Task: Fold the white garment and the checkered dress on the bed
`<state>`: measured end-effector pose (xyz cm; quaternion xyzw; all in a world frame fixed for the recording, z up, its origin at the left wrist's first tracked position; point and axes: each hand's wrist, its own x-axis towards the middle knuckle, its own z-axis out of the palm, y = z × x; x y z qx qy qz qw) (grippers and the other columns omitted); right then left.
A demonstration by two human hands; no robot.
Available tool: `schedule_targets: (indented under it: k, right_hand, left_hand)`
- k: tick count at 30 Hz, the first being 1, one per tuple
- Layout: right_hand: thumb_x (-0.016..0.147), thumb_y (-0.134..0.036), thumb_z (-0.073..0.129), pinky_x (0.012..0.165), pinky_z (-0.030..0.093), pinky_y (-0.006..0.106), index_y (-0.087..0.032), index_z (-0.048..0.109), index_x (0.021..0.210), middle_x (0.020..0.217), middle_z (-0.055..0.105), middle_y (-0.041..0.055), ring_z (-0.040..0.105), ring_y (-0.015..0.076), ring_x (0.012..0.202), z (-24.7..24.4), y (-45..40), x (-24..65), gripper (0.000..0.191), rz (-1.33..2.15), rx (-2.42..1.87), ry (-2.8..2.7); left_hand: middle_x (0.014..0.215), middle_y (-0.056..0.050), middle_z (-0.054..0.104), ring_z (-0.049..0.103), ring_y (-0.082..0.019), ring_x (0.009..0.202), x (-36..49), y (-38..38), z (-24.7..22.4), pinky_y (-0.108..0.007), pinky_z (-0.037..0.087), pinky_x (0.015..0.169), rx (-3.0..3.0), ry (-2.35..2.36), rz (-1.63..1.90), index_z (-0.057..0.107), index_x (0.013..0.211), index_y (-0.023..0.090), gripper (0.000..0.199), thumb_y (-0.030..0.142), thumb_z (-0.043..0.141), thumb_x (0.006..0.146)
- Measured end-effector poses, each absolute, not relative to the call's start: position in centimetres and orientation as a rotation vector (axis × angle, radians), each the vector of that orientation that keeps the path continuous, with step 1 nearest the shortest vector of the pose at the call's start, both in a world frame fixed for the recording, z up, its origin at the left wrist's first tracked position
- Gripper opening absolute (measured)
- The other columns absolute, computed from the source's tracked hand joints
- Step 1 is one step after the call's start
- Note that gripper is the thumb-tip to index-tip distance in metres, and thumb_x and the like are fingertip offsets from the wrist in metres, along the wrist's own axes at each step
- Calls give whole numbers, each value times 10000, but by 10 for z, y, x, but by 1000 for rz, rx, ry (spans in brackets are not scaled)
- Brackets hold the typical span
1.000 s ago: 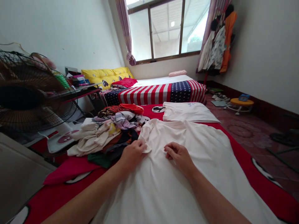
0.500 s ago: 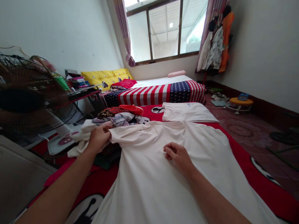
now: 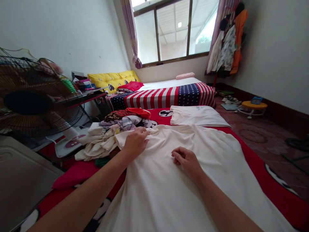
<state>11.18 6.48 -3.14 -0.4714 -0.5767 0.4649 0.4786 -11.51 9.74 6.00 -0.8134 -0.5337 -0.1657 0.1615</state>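
A white T-shirt (image 3: 164,183) lies spread over a red bed cover, wrinkled around its neck and shoulder. My left hand (image 3: 137,140) rests on the shirt by the left shoulder, palm down, with its fingers stretched loosely to the right and slightly bent. Near the middle of the shirt's upper part is my right hand (image 3: 187,160), its fingers curled in and the thumb against them; no cloth shows bunched in it. Just beyond the neckline lies a folded white shirt (image 3: 198,116).
A heap of mixed clothes (image 3: 103,140) sits left of the shirt, beside a fan (image 3: 31,100). The red cover (image 3: 243,151) shows along the right edge. Behind stands a bed with a striped, starred cover (image 3: 154,98). A small orange stool (image 3: 253,105) is on the floor at right.
My left hand has let go of the sleeve edge and moved right onto the shoulder area of the shirt. My right hand keeps its place on the cloth. The view has shifted slightly.
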Motion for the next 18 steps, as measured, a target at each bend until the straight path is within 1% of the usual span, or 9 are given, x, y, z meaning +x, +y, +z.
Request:
schedule_targets:
  k: [2, 5, 6, 9, 11, 13, 15, 16, 18]
  right_hand:
    - [790, -374, 584, 570, 471, 243, -177, 617, 771, 609, 620, 6, 567, 132, 558, -31, 64, 112, 200, 1147, -1149, -1403]
    - [789, -372, 581, 563, 463, 238, -171, 613, 767, 575, 605, 1, 555, 127, 539, -31, 63, 112, 205, 1143, -1146, -1417]
    - [790, -370, 579, 559, 459, 237, -168, 613, 765, 569, 602, 1, 553, 126, 536, -31, 64, 112, 206, 1137, -1148, -1420]
    - [790, -358, 576, 557, 456, 236, -164, 616, 760, 566, 603, 4, 554, 126, 534, -31, 65, 112, 200, 1122, -1155, -1428]
    - [789, -347, 576, 560, 458, 236, -166, 617, 754, 569, 603, 2, 557, 125, 535, -31, 66, 112, 189, 1116, -1145, -1433]
    - [789, -339, 578, 559, 458, 235, -168, 616, 750, 573, 604, 0, 560, 125, 536, -31, 66, 112, 179, 1116, -1133, -1436]
    - [790, -337, 579, 556, 457, 233, -170, 616, 745, 571, 604, -1, 561, 125, 536, -32, 66, 112, 177, 1114, -1135, -1427]
    - [792, -338, 578, 554, 456, 232, -170, 616, 744, 567, 603, -2, 560, 124, 534, -32, 66, 111, 178, 1112, -1140, -1421]
    - [798, -339, 576, 552, 455, 230, -170, 617, 745, 565, 604, -3, 561, 122, 532, -33, 65, 111, 182, 1107, -1143, -1411]
  left_hand:
    - [1142, -102, 614, 549, -257, 1061, -101, 112, 50, -354, 468, 868, -2277, -1583, -340, 646, 1098, 184, 293, 262, 562, 829]
    - [1062, -110, 645, 568, -253, 1043, -100, 135, 45, -334, 466, 849, -2201, -1785, -249, 699, 951, 170, 228, 283, 526, 855]
    - [1033, -106, 657, 586, -249, 1018, -103, 142, 46, -329, 471, 829, -2176, -1846, -244, 707, 918, 174, 241, 276, 493, 872]
    - [1003, -123, 671, 631, -263, 936, -116, 159, 56, -351, 484, 776, -2010, -2026, -296, 704, 971, 170, 319, 256, 403, 907]
    - [980, -163, 669, 640, -296, 903, -122, 166, 64, -388, 491, 758, -1856, -2161, -330, 692, 1008, 133, 333, 241, 395, 903]
    - [948, -205, 658, 631, -333, 899, -119, 169, 71, -429, 493, 746, -1752, -2248, -345, 688, 983, 75, 320, 183, 406, 881]
    - [1016, -236, 627, 591, -362, 986, -103, 167, 72, -475, 476, 792, -1742, -2231, -374, 670, 998, 37, 313, 121, 401, 863]
    - [1076, -237, 604, 558, -364, 1049, -90, 164, 69, -486, 460, 834, -1767, -2192, -401, 657, 1025, 39, 314, 108, 397, 863]
    - [1168, -193, 572, 502, -323, 1140, -61, 156, 57, -451, 430, 920, -1895, -2063, -460, 637, 1076, 90, 310, 129, 400, 881]
